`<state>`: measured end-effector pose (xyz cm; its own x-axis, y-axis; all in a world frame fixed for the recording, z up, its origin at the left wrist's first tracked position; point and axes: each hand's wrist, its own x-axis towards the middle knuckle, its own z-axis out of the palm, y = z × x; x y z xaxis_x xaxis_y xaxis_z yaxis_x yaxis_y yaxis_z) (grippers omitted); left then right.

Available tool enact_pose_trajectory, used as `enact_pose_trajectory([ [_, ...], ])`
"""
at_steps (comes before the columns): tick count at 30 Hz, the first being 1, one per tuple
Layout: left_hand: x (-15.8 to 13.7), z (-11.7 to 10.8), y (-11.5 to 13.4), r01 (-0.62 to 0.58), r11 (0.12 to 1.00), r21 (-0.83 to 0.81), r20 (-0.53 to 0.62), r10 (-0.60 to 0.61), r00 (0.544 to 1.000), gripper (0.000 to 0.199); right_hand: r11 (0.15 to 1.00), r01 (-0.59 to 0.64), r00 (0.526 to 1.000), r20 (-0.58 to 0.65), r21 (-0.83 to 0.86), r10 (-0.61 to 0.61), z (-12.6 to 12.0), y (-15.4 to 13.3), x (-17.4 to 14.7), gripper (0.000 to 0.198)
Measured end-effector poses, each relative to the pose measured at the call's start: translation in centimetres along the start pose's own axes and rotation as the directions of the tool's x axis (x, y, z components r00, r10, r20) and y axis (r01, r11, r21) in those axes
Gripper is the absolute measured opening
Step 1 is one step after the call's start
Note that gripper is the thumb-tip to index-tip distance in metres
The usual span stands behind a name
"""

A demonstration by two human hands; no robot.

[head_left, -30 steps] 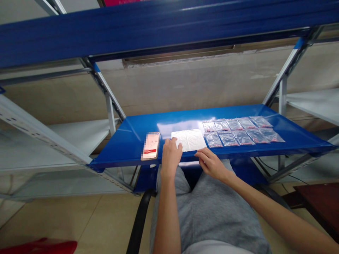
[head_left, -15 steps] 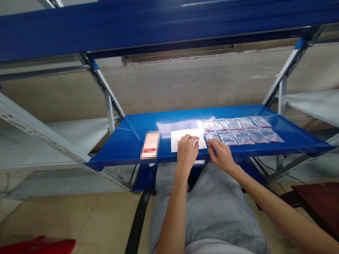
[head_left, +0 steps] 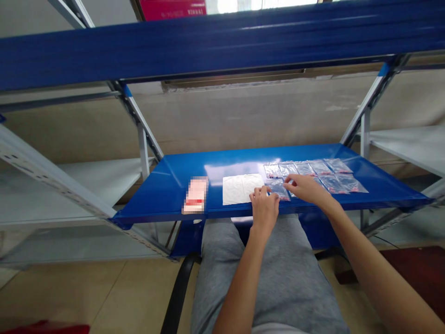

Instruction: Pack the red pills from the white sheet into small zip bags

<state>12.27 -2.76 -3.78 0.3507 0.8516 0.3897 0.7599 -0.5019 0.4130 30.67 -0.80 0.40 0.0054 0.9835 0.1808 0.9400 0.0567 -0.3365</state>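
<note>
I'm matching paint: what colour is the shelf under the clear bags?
The shelf under the bags is bright blue, clearest in the head view.

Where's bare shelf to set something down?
On the blue shelf: left of the phone; between phone and white cloth; behind both; the end right of the plastic bags. Crowded: right of the cloth, two rows of bags, left hand at their near left corner, right hand over the front row.
</note>
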Motion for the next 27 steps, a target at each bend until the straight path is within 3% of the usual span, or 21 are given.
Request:
enact_pose_trajectory([
  [4,-0.1,-0.1,-0.3,-0.021,0.997,-0.072,-0.076,0.015,0.997,0.019,1.0,0.008,0.998,-0.059,-0.019,-0.009,0.2,-0.3,-0.2,0.019],
  [6,-0.1,-0.3,-0.5,-0.034,0.988,-0.151,-0.128,0.014,0.992,0.019,0.998,-0.026,0.997,-0.077,0.065,0.031,0.3,-0.1,-0.5,0.016],
  [8,0.1,-0.5,-0.7,-0.054,0.964,-0.26,-0.191,0.003,0.982,0.02,0.969,-0.092,0.995,-0.021,0.228,0.1,0.3,-0.2,-0.9,0.016],
  [12,0.3,-1.4,-0.8,-0.095,0.859,-0.502,-0.296,-0.067,0.953,0.021,0.775,-0.193,0.981,0.112,0.601,0.157,-0.2,-1.2,-1.7,0.043],
  [15,0.5,-2.2,-0.7,-0.12,0.77,-0.626,-0.319,-0.113,0.941,0.016,0.607,-0.172,0.984,0.115,0.776,0.133,-0.7,-2.4,-2.0,0.06],
  [18,0.8,-2.9,-0.8,-0.092,0.615,-0.783,-0.247,-0.172,0.954,0.009,0.541,-0.077,0.993,0.014,0.838,0.119,-1.1,-3.2,-2.0,0.064],
  [22,1.0,-3.7,-1.2,0.056,0.4,-0.915,-0.048,-0.246,0.968,0.015,0.526,-0.006,0.987,-0.08,0.85,0.14,-1.6,-3.5,-2.1,0.067],
  [27,1.0,-4.9,-1.9,0.157,0.312,-0.937,0.092,-0.214,0.973,0.033,0.547,0.031,0.987,-0.112,0.837,0.115,-2.2,-3.8,-2.6,0.066],
])
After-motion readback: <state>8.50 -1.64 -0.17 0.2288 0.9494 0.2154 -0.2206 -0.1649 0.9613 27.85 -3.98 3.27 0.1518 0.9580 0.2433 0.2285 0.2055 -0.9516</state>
